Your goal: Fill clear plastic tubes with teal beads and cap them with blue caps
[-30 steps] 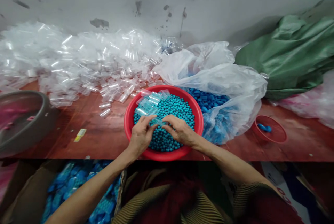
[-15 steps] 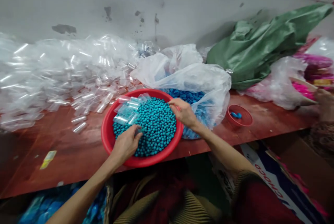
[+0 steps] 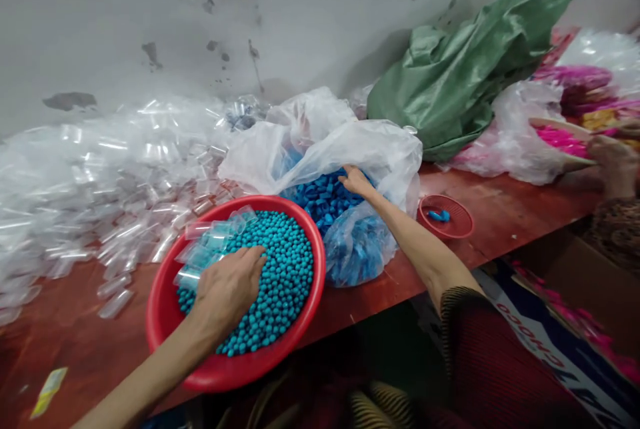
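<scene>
A red basin [image 3: 319, 262] holds a heap of small turquoise balls [image 3: 285, 275], with several clear plastic tubes [image 3: 213, 242] lying on top at its left side. Over the balls is my left hand [image 3: 233, 285], its back toward me and its fingers curled down; what they grip is hidden. My right hand [image 3: 357, 182] reaches over the mouth of a clear plastic bag [image 3: 395, 149] of blue plastic caps [image 3: 320, 195]. Its index finger is stretched out, and the lower fingers are near the caps.
Loose clear tubes [image 3: 135, 195] pile along the wall at left. A small red basket [image 3: 463, 219] with blue pieces stands right of the bag, before a green sack [image 3: 450, 82]. Another person's hand [image 3: 613, 155] is at a bowl of pink pieces [image 3: 563, 141] at far right.
My right hand has left the basin's right side and moved over to the blue caps in the bag. My left hand stays above the balls, now turned back-up. The view has shifted right.
</scene>
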A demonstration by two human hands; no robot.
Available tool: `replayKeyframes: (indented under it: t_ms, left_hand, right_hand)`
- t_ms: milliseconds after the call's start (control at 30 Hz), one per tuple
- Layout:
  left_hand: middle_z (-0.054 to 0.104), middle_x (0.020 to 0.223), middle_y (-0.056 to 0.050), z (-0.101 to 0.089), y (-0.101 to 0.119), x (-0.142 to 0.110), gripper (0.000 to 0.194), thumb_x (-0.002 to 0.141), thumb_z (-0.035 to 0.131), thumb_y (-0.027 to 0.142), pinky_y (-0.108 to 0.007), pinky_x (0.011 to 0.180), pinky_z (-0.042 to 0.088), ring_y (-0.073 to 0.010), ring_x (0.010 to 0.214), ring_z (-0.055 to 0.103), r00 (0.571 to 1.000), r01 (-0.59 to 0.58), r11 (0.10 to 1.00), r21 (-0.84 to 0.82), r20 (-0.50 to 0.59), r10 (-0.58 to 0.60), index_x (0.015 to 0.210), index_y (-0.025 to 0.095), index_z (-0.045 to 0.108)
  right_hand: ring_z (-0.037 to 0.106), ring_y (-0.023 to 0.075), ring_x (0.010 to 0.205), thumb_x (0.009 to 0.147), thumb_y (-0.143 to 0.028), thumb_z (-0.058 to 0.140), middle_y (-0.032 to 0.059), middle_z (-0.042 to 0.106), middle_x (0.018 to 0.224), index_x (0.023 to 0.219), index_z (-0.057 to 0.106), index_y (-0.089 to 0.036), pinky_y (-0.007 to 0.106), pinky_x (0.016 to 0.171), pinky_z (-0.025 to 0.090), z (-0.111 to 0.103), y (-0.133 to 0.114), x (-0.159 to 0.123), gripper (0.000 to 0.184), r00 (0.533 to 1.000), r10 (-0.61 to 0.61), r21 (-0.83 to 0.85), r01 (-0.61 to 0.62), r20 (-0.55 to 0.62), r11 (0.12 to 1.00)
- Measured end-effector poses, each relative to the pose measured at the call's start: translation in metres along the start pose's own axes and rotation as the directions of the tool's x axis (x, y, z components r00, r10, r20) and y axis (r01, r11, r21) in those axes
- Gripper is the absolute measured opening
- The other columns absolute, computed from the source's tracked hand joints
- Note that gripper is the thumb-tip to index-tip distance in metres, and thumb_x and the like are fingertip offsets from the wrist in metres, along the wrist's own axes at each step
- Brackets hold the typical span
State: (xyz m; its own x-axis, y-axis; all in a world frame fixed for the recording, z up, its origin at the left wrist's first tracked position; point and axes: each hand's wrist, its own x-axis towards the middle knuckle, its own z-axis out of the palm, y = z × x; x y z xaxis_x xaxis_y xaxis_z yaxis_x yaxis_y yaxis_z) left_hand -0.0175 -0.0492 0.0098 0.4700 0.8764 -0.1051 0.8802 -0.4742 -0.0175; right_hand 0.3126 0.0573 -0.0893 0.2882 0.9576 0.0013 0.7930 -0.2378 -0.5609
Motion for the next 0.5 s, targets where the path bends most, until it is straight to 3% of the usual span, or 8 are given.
replayKeyframes:
  t_ms: [100, 167, 233, 333, 500]
  left_hand:
    - [0.069, 0.106, -0.005, -0.01, 0.03, 0.069, 0.036, 0.089, 0.037, 0.032, -0.033, 0.088, 0.046, -0.0234, 0.1, 0.063, 0.985, -0.169, 0.954, -0.247, -0.001, 0.174, 0.105, 0.022, 0.067]
    - [0.07, 0.106, -0.005, -0.009, 0.049, 0.118, 0.035, 0.087, 0.039, 0.029, -0.029, 0.091, 0.045, -0.0211, 0.102, 0.062, 0.985, -0.166, 0.92, -0.355, -0.012, 0.174, 0.105, 0.02, 0.068]
    - [0.068, 0.112, -0.005, 0.0, 0.064, 0.161, 0.033, 0.085, 0.043, 0.025, -0.027, 0.094, 0.042, -0.0208, 0.108, 0.059, 0.994, -0.083, 0.918, -0.387, 0.04, 0.106, 0.105, 0.02, 0.068]
    - [0.07, 0.106, -0.011, 0.022, 0.073, 0.207, 0.03, 0.077, 0.051, 0.017, -0.026, 0.088, 0.045, -0.0231, 0.102, 0.063, 0.992, 0.05, 0.918, -0.393, 0.13, 0.002, 0.1, 0.015, 0.069]
    - [0.059, 0.123, -0.021, 0.056, 0.074, 0.24, 0.043, 0.083, 0.045, 0.028, -0.035, 0.088, 0.046, -0.0298, 0.114, 0.057, 0.95, 0.308, 0.849, -0.429, 0.184, -0.251, 0.119, 0.009, 0.058]
  right_hand:
    - [0.049, 0.0226, 0.121, 0.085, -0.025, 0.052, 0.0149, 0.054, 0.131, 0.126, 0.051, -0.01, 0.029, 0.1, 0.036, -0.01, 0.001, 0.023, 0.043, 1.0, 0.024, 0.047, -0.023, -0.012, 0.999]
    - [0.054, 0.0221, 0.115, 0.087, -0.028, 0.049, 0.0116, 0.06, 0.123, 0.119, 0.057, -0.013, 0.03, 0.097, 0.039, -0.014, 0.001, 0.033, 0.036, 0.999, 0.049, 0.083, -0.048, -0.014, 0.995]
    - [0.059, 0.0232, 0.107, 0.087, -0.027, 0.048, 0.0103, 0.067, 0.112, 0.109, 0.063, -0.014, 0.03, 0.093, 0.042, -0.013, 0.006, 0.036, 0.03, 0.996, 0.087, 0.116, -0.086, -0.004, 0.99]
    - [0.061, 0.0267, 0.106, 0.084, -0.023, 0.05, 0.0138, 0.069, 0.107, 0.099, 0.068, -0.012, 0.032, 0.092, 0.043, -0.001, 0.021, 0.029, 0.025, 0.985, 0.17, 0.158, -0.168, 0.002, 0.973]
    - [0.054, 0.028, 0.117, 0.089, -0.034, 0.043, 0.0178, 0.064, 0.117, 0.11, 0.064, -0.01, 0.035, 0.097, 0.039, 0.034, 0.037, 0.023, 0.038, 0.954, 0.297, 0.296, -0.271, -0.045, 0.916]
